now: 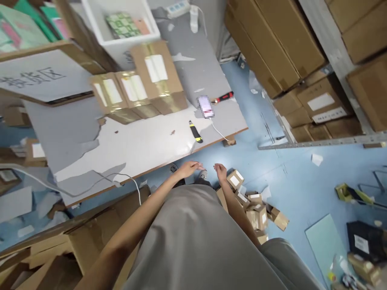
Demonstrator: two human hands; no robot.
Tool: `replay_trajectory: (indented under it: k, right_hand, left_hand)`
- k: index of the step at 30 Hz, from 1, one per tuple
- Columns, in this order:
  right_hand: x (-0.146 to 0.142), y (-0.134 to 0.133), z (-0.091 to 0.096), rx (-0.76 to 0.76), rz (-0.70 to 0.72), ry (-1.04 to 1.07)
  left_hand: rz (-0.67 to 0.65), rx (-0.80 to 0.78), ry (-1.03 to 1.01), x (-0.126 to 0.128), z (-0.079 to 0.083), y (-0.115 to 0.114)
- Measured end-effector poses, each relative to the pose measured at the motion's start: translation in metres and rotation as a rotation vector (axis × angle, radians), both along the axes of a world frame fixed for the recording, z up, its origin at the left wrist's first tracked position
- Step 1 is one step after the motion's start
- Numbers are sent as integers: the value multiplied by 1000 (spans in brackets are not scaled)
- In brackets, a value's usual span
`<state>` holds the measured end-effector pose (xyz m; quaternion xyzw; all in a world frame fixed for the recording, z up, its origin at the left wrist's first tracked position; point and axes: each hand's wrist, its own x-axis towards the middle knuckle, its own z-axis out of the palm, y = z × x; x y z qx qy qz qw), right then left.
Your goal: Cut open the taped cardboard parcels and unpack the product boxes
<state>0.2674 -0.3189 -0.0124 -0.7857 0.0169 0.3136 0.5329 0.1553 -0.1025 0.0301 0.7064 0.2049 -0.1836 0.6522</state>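
Note:
My left hand (190, 168) hangs in front of the table's near edge with its fingers stretched out, holding nothing. To its right, and apart from it, my right hand (221, 172) has loosely bent fingers and nothing visible in them. On the table (145, 139), nearest to both hands, lies a black and yellow utility knife (196, 132). Beyond it rest a phone (206, 107) on a white cable and a red and black handled tool (224, 97). Several taped cardboard boxes (163, 76) with white labels stand in a row farther left.
Behind the boxes is a white bin (121, 44) with packets inside. A carton of green packets (45, 76) sits at the left. Small boxes (256, 213) lie piled on the blue floor beside my right arm. A shelf (314, 141) with large cartons stands at right.

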Motion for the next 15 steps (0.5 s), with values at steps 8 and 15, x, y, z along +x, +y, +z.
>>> replay_trajectory:
  k: [8, 15]
  right_hand:
    - [30, 217, 21, 48, 184, -185]
    - [91, 351, 60, 17, 241, -556]
  left_hand:
    - [658, -124, -82, -100, 4, 141]
    - [812, -81, -211, -102, 18, 234]
